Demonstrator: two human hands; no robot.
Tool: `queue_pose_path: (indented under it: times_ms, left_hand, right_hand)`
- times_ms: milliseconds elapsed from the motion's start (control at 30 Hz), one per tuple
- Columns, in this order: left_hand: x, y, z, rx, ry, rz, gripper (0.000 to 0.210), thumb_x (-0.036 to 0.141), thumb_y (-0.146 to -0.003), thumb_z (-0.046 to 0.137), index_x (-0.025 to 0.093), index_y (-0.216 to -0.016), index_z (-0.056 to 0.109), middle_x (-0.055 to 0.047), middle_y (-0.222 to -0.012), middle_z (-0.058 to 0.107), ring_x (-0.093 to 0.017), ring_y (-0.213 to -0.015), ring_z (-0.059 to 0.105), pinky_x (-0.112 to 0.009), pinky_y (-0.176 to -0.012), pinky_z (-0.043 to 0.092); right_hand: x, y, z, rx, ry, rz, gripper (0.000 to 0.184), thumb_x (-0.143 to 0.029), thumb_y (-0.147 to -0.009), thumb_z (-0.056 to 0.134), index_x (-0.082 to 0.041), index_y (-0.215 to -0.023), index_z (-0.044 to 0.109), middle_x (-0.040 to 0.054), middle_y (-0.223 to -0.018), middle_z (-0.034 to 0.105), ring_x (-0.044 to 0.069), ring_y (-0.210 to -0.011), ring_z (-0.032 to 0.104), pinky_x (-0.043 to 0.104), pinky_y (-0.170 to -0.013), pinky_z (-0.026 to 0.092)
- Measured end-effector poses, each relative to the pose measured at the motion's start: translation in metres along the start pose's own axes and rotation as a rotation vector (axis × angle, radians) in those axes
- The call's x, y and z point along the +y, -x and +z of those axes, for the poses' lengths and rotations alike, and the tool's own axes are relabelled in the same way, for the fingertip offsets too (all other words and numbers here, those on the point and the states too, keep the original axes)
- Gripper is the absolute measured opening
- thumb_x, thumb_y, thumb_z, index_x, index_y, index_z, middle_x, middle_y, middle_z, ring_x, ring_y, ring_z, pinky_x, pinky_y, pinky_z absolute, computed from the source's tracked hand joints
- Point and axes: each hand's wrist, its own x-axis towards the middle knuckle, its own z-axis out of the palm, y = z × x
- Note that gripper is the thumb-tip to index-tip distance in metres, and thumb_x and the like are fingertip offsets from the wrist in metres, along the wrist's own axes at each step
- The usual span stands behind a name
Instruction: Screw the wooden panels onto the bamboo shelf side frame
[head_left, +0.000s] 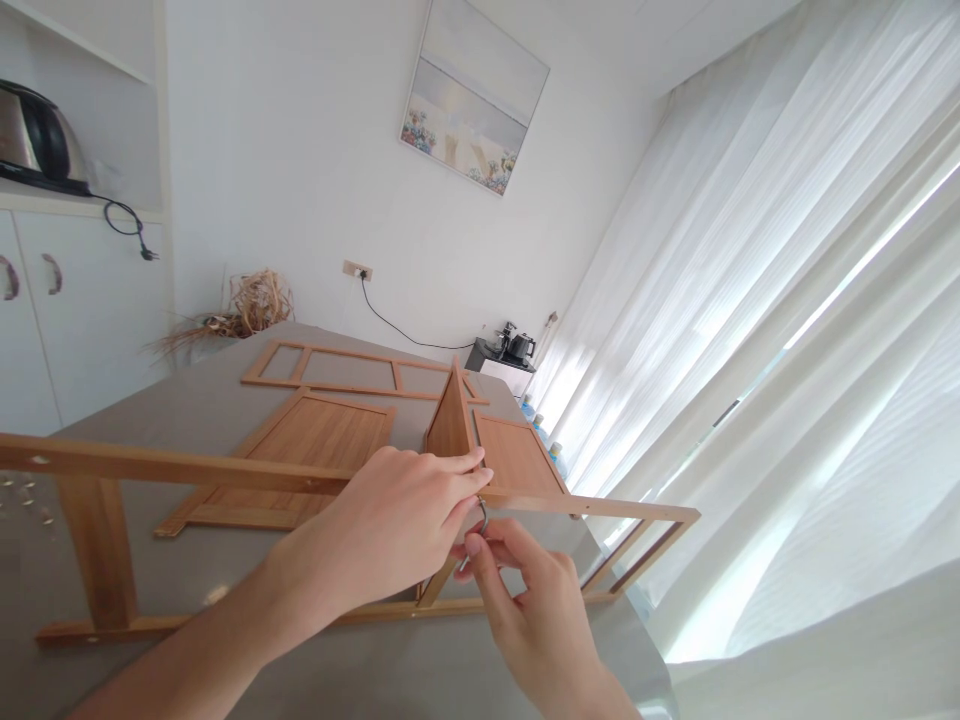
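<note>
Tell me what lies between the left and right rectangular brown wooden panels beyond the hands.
In the head view, an upright brown wooden panel and some grey tabletop lie between the left panel and right panel.

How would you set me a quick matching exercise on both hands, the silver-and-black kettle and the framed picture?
1. Left hand
2. Right hand
3. Silver-and-black kettle
4. Framed picture

A. Hanging on the white wall
B. Pinching a bent metal tool
C. On a shelf
D. At the wooden frame's upper rail

Pairs: 1-D, 2-B, 3-C, 4-A
</note>
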Motion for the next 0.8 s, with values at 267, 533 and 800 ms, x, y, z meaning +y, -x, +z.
queue_pose_path:
  times_ms: [267, 533, 800]
  left_hand:
    - [0.0, 0.0, 0.001, 0.024, 0.013, 0.004, 0.041, 0.026, -0.101, 0.039, 0.032, -0.132, 0.064, 0.004, -0.143, 0.058, -0.02, -0.107, 0.073, -0.032, -0.079, 0.055]
    - [0.002, 0.0, 0.002, 0.042, -0.003, -0.025, 0.043, 0.029, -0.102, 0.036, 0.031, -0.136, 0.061, 0.003, -0.144, 0.056, -0.024, -0.109, 0.072, -0.037, -0.086, 0.057]
    - [0.0, 0.001, 0.003, 0.054, 0.03, -0.027, 0.042, 0.03, -0.102, 0.037, 0.032, -0.135, 0.062, 0.001, -0.144, 0.057, -0.025, -0.109, 0.072, -0.037, -0.086, 0.057]
  right_hand:
    - [0.011, 0.008, 0.023, 0.178, 0.056, -0.192, 0.015, -0.024, -0.101, 0.048, -0.02, -0.097, 0.062, 0.0016, -0.077, 0.07, 0.011, -0.065, 0.067, 0.015, -0.05, 0.046]
    - [0.024, 0.005, -0.011, 0.184, 0.551, -0.507, 0.016, -0.008, -0.097, 0.053, -0.016, -0.109, 0.058, -0.0009, -0.07, 0.055, 0.012, -0.06, 0.048, 0.027, -0.06, 0.038]
    - [0.022, -0.003, -0.022, 0.122, 0.635, -0.509, 0.01, -0.01, -0.098, 0.051, -0.018, -0.101, 0.056, -0.0017, -0.07, 0.054, 0.013, -0.06, 0.043, 0.029, -0.06, 0.034]
